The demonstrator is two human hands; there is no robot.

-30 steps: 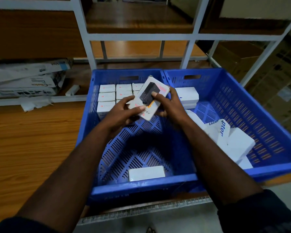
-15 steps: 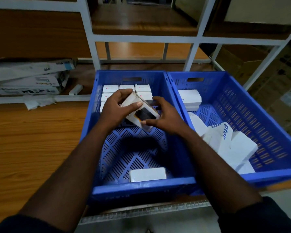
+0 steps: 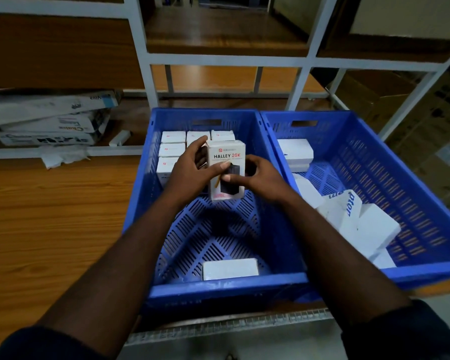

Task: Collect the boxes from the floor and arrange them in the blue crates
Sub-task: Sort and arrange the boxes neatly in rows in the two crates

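While my left hand and right hand both grasp the upright white HALLEY 20K box, fingers clenched on its sides, I see it at frame centre inside the left blue crate, just before the rows of white boxes packed at its far end.

Both forearms outstretched — left hand and right hand close together, fingers curled.

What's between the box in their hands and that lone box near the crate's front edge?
Nothing: the head view shows only bare slotted crate floor between the held box and the lone box.
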